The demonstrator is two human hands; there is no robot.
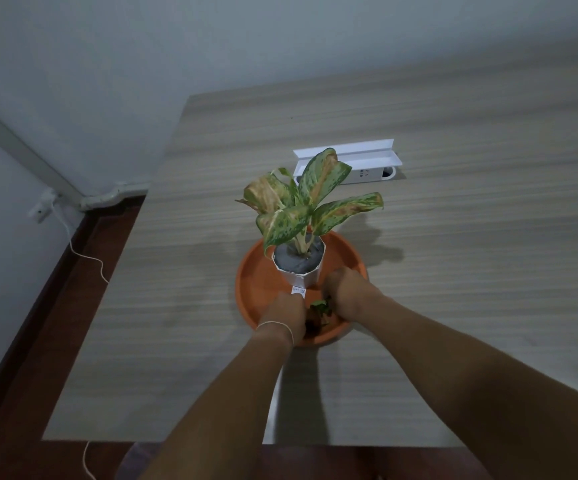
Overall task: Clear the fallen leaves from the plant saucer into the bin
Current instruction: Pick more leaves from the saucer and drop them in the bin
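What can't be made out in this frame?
- Head view: left hand and right hand fingers, curled from view; grip unclear.
- Leaves in the saucer: count hidden by hands.
- Bin: out of frame.
- Pot label: too small.

Orange saucer (pixel 256 271): left part bare, open to reach. White pot (pixel 299 271) stands at its far middle, leaves spreading overhead. Both hands crowd the near rim. Table (pixel 176 306) clear left, right and near; white power strip (pixel 367 168) behind the plant.
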